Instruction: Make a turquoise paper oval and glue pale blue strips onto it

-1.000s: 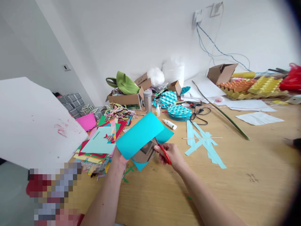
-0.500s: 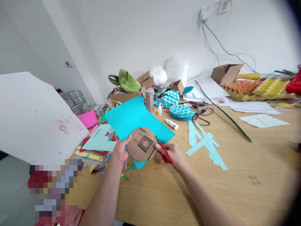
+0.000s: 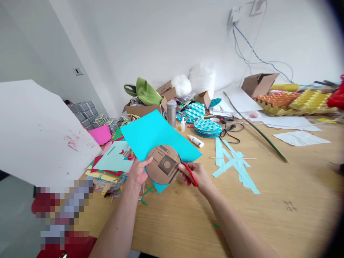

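Cardboard disc (image 3: 163, 164), left hand (image 3: 138, 172) pinching it, right hand (image 3: 199, 178) gripping scissors (image 3: 190, 174), cyan sheet (image 3: 150, 134) behind

Cardboard disc (image 3: 163, 165) on paper sheet (image 3: 150, 134); paper stack (image 3: 113, 165) left, paper strips (image 3: 236, 166) right

Bright, even daylight in a wide-angle view with dark corners.

Soft, diffuse light fills the room, and the white wall (image 3: 161, 43) behind the turquoise sheet (image 3: 150, 134) is close to washed out. Shadows are faint, with only a soft smudge on the table (image 3: 188, 215) just below the sheet. The sheet and the things near it are sharp. Far to the right of it the picture smears, bends and falls into a black vignette. Straight edges well left of the sheet lean with lens distortion. Below and left of the sheet lies a pixelated block (image 3: 64, 211).
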Demonstrator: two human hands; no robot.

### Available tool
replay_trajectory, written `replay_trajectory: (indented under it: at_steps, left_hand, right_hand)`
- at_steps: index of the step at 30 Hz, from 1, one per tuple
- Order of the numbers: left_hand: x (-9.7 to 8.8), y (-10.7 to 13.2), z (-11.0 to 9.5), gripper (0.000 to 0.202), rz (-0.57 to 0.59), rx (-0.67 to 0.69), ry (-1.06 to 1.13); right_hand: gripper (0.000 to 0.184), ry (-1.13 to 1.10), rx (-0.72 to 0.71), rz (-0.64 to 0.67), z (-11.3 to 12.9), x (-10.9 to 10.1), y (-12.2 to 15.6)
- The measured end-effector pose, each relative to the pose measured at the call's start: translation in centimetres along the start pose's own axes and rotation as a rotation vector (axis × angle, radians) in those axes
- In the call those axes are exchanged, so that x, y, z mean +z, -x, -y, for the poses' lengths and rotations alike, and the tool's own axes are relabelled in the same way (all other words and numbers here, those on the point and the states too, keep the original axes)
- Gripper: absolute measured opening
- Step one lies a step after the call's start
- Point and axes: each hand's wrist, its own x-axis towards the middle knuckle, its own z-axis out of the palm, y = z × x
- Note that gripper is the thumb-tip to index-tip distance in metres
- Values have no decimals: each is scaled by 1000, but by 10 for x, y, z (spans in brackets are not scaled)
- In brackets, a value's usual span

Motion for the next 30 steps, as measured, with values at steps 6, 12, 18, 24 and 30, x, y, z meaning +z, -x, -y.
replay_trajectory:
  at_steps: [6, 12, 18, 24, 30]
  left_hand:
    - [-2, -2, 1, 48, -10, 7, -3]
    - [-2, 0, 1, 51, 23, -9, -44]
    - [1, 2, -1, 49, 55, -5, -38]
    - [1, 2, -2, 55, 62, -7, -6]
    - [-1, 3, -2, 49, 122, -10, -32]
  right_hand:
    - [57, 32, 4, 5, 3, -2, 1]
    - [57, 90, 14, 46, 5, -6, 3]
    - [56, 87, -9, 61, 5, -8, 1]
    - [57, 110, -9, 41, 6, -7, 5]
    - [56, 83, -35, 65, 7, -8, 5]
